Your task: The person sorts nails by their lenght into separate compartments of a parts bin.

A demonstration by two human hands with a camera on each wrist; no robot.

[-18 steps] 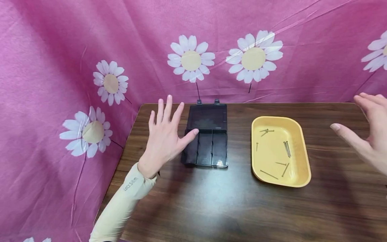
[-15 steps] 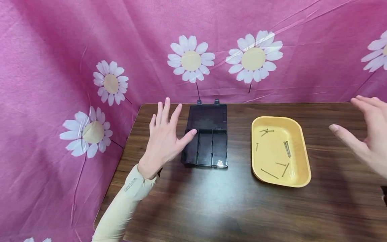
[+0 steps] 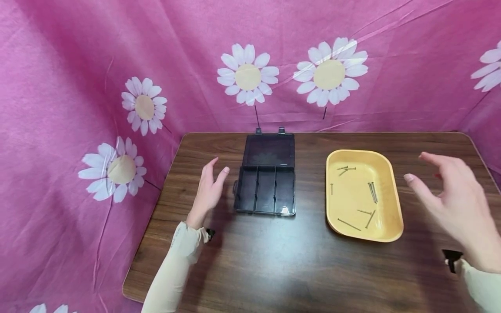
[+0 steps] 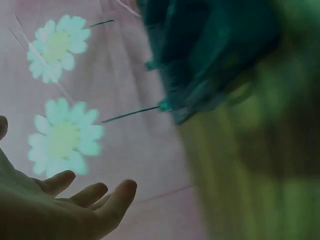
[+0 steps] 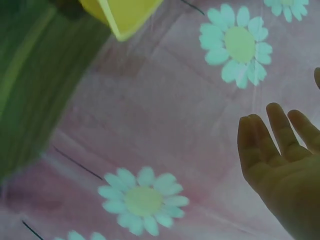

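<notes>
My left hand (image 3: 207, 191) hovers just left of the black compartment box (image 3: 266, 191), thumb and fingers apart and nothing in it. The box stands with its lid (image 3: 269, 150) laid back toward the curtain, showing three long compartments with nothing visible inside. To the right, a yellow tray (image 3: 394, 204) holds several loose screws or nails (image 3: 372, 192), some short and some long; which kind I cannot tell. My right hand (image 3: 454, 195) is held right of the tray, not touching it, fingers loosely bent. In the right wrist view, that hand (image 5: 285, 155) also holds nothing.
Both things stand on a dark wood table (image 3: 297, 269). A pink curtain (image 3: 188, 52) with white daisies hangs behind it and along the left side. The box's lid latches reach the table's back edge.
Both hands have come lower and turned from spread palms-down to sideways. The left hand has uncovered the box's left side; the right hand has moved left toward the tray.
</notes>
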